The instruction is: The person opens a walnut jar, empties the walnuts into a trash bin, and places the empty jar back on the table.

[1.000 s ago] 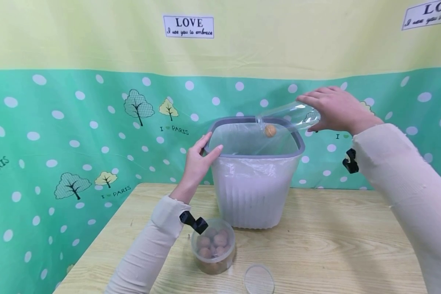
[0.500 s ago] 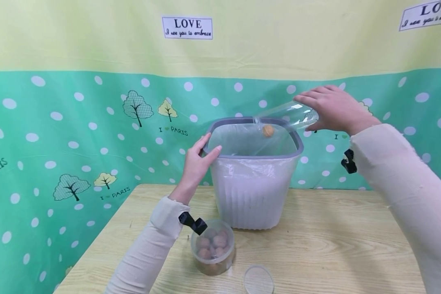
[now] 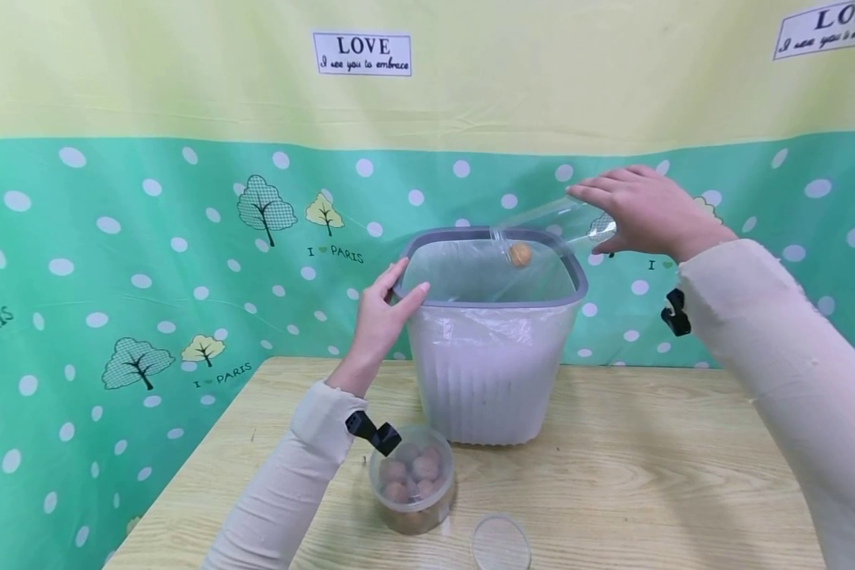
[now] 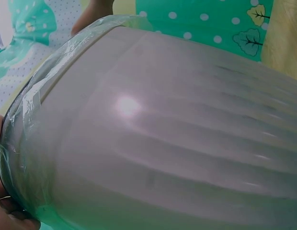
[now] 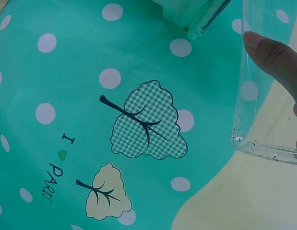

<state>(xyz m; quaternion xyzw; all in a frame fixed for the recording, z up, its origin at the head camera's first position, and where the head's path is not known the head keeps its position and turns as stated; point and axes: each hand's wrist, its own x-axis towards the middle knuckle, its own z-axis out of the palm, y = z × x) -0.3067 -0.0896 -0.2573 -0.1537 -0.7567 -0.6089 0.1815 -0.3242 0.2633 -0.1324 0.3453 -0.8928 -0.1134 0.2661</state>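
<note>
- Step in hand, by my judgement: tipping one brown ball (image 3: 519, 254), walnut-like, out of a clear cup (image 3: 559, 222) and into a bin (image 3: 490, 388)
- Right hand (image 3: 655, 212): fingers and thumb curled round the cup's closed end; in the right wrist view I have the thumb against the clear wall, near the thick base
- Cup: tilted, mouth down and to the left, above the bin's opening
- Ball: visible through the clear wall, near the mouth; I read it as inside the cup
- Left hand (image 3: 379, 321): pinching the bin's grey rim (image 3: 499, 304) at the left, thumb toward the front
- Bin: upright on the wooden counter (image 3: 648, 459), with a thin liner (image 4: 67, 52) folded over its edge
- Nearer me: a round tub (image 3: 416, 521) of similar balls, partly behind the left wrist mount; a clear disc (image 3: 501, 545), perhaps a lid, lies just beside it
- Next move, as I judge it: calls for a steeper tilt, mouth inside the rim, left hand bracing the bin
</note>
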